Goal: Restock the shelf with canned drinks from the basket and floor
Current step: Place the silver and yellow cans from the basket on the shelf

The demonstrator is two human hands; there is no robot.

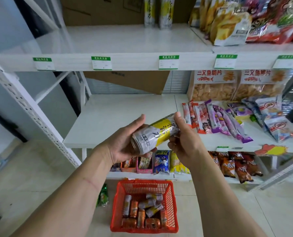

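A silver and yellow can [155, 133] lies tilted in mid-air in front of the middle shelf [108, 120]. My left hand [125, 142] grips its lower end from the left. My right hand [181, 134] holds its upper end, fingers curled round it. Two matching cans [157, 12] stand upright at the back of the top shelf [125, 40]. Below, on the floor, a red basket [115, 211] holds several orange and silver cans [142, 212]. Green cans [103, 195] lie on the floor left of the basket, partly hidden by my left forearm.
Snack bags [236, 19] fill the right of the top shelf. Snack sticks and packets [227, 120] cover the right of the middle shelf. Small boxes and chip bags [161, 162] sit on the bottom shelf. A perforated white upright [31, 110] frames the shelving on the left.
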